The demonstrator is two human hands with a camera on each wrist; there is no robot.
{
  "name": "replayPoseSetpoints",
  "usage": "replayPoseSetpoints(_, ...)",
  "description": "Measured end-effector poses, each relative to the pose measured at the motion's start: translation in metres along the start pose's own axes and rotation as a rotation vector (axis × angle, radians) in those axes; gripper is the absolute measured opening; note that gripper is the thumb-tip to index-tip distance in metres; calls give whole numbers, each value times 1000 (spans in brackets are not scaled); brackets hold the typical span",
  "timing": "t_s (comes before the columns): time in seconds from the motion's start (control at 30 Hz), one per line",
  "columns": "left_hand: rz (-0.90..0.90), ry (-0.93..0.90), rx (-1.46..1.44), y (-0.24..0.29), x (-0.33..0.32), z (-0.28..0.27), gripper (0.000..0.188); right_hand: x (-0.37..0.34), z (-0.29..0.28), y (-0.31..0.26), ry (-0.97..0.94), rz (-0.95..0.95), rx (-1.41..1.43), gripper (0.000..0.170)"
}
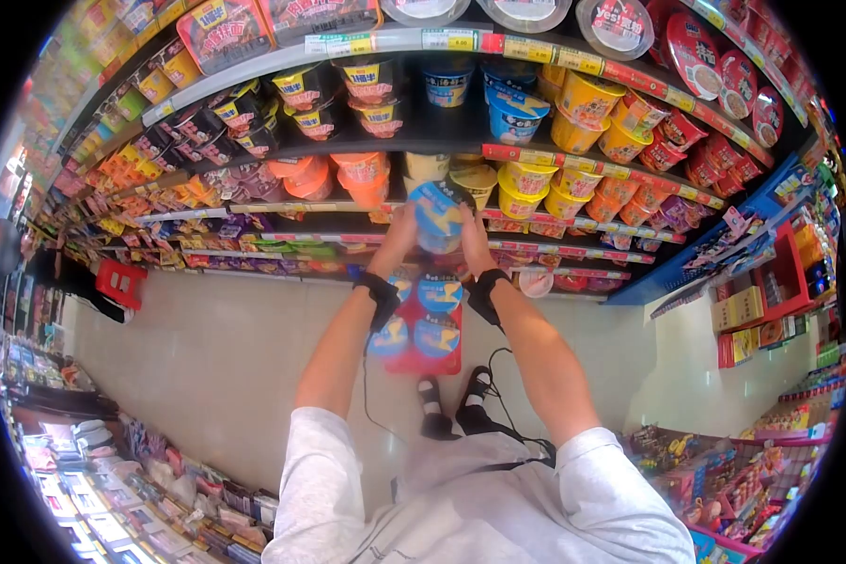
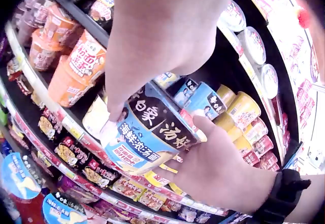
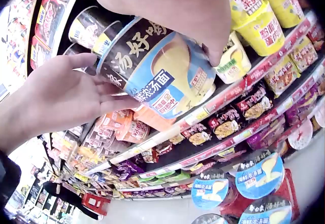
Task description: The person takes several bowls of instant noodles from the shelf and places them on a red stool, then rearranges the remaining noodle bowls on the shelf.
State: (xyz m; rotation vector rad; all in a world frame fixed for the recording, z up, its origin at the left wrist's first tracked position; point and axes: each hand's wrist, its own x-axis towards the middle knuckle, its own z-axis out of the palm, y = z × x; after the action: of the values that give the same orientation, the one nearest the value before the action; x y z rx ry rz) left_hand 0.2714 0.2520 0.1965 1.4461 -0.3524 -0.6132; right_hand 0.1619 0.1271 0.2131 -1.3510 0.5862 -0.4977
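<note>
Left hand [image 1: 399, 237], right hand [image 1: 475, 241]: grip round glossy, tapered, seemingly paper cup [image 1: 436, 216].

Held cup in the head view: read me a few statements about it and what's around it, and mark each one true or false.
Two hands, left and right, hold the blue cup. True.
The held cup rests on the floor. False: it is held up in front of the shelves.
More blue cups sit on a red support. True.
The left wrist is bare. False: it wears a black band.
</note>
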Motion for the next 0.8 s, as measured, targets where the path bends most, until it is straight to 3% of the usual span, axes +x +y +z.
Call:
replayPoseSetpoints(0.07, 2, -43, 22, -16, -8, -3, 48, 11, -6, 46, -11, -13, 33, 66)
replayPoseSetpoints(0.13, 280, -11, 309, -53, -10, -9, 47, 17, -11, 86, 23, 56, 41, 64)
replayPoseSetpoints(0.2, 296, 9, 374, -87, -13, -13, 44, 11, -21, 116, -7, 138, 78, 61)
replayPoseSetpoints(0.3, -62, 26, 142, -126, -12, -16, 42, 7, -23, 152, 50, 221, 56, 58)
replayPoseSetpoints(0.37, -70, 140, 276, -160, -24, -11, 47, 0, -28, 179, 53, 106, -28, 54)
replayPoseSetpoints(0.43, -188, 240, 15, -146, -40, 5, 50, -16, -22, 154, 86, 127, 6, 53)
replayPoseSetpoints(0.47, -133, 231, 71, -170, -34, -2, 51, -32, -20, 122, 0, 200, 177, 52)
replayPoseSetpoints(0.57, -123, 169, -58, -214, -26, -10, 52, -30, -25, 149, 28, 190, 198, 49)
replayPoseSetpoints(0.67, -63, 274, -57, -227, -37, 5, 53, -26, -31, 181, 23, 149, 220, 48)
replayPoseSetpoints(0.8, -81, 400, -51, -246, -57, 13, 49, -37, -38, 204, -34, 241, 503, 46)
